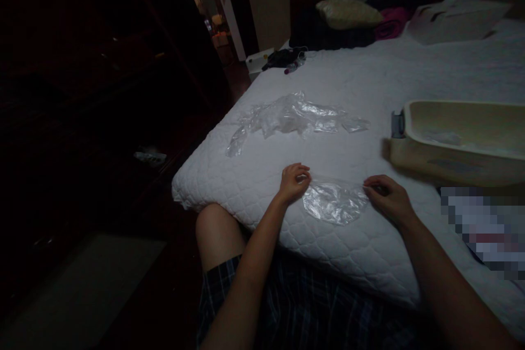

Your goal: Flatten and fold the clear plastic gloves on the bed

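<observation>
A clear plastic bag [335, 203] is stretched between my two hands, just over the white quilted bed cover [250, 191]. My left hand [294, 181] pinches its upper left corner between thumb and fingers. At the upper right corner, the fingertips of my right hand [388, 196] are closed on the bag's edge. Farther back on the bed lies a crumpled spread of more clear plastic [287, 115], apart from both hands.
To the right stands a beige plastic bin [463, 161] with a grey latch [397, 124]. A yellowish pillow [348, 12], a magenta cloth [392, 23] and a pale bag [455, 22] lie at the back. Some plastic [150, 157] rests in the dark area left of the bed.
</observation>
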Demonstrator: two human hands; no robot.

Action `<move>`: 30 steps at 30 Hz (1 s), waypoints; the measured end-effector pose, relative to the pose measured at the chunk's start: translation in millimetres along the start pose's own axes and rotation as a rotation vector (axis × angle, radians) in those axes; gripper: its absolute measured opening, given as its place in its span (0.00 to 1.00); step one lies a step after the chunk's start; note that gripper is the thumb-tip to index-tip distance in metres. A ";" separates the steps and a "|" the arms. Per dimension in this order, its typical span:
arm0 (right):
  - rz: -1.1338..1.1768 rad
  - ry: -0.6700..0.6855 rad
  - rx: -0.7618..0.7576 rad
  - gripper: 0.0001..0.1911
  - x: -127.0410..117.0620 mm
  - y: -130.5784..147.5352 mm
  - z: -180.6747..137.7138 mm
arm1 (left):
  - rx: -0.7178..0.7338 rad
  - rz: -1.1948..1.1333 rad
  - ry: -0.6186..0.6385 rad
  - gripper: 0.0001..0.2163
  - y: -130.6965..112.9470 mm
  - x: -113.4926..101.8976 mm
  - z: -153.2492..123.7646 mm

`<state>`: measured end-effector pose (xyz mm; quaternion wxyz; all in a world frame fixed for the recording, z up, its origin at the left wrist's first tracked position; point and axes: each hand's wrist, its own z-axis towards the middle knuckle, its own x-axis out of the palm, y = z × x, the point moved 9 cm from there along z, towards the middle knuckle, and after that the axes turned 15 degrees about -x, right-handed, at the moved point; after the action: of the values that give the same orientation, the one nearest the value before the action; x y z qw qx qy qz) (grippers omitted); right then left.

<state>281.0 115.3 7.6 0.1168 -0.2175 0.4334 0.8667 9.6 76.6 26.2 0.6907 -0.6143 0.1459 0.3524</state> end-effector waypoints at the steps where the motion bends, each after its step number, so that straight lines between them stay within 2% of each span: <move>1: 0.013 -0.005 -0.003 0.07 -0.2 0.1 -0.3 | 0.002 -0.010 0.002 0.06 0.1 0.1 0.3; 12: 0.007 -0.031 -0.006 0.05 -3.4 13.2 1.9 | -0.002 -0.068 -0.018 0.11 7.7 1.4 2.2; 17: -0.001 0.010 -0.057 0.04 -1.8 21.1 3.3 | -0.011 -0.071 -0.031 0.10 7.9 0.8 2.9; 20: -0.083 -0.032 -0.134 0.07 -10.7 33.1 5.6 | 0.002 -0.078 -0.033 0.09 6.9 0.4 3.0; 23: -0.239 -0.097 -0.216 0.12 -19.1 57.6 7.4 | 0.014 -0.089 -0.042 0.09 6.8 -0.6 2.5; 26: -0.349 0.036 -0.278 0.20 3.8 86.3 6.5 | 0.010 -0.077 -0.041 0.09 7.6 -0.3 2.2; 28: -0.388 0.188 -0.367 0.26 33.9 105.2 -0.6 | 0.006 -0.067 -0.038 0.09 7.7 0.0 2.2; 30: -0.446 0.350 -0.419 0.32 66.3 112.6 -13.3 | 0.008 -0.071 -0.041 0.08 7.0 -0.5 2.3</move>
<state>182.4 38.3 47.7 0.1799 -0.4714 0.2013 0.8396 4.1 78.7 21.8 0.7081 -0.6089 0.1112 0.3396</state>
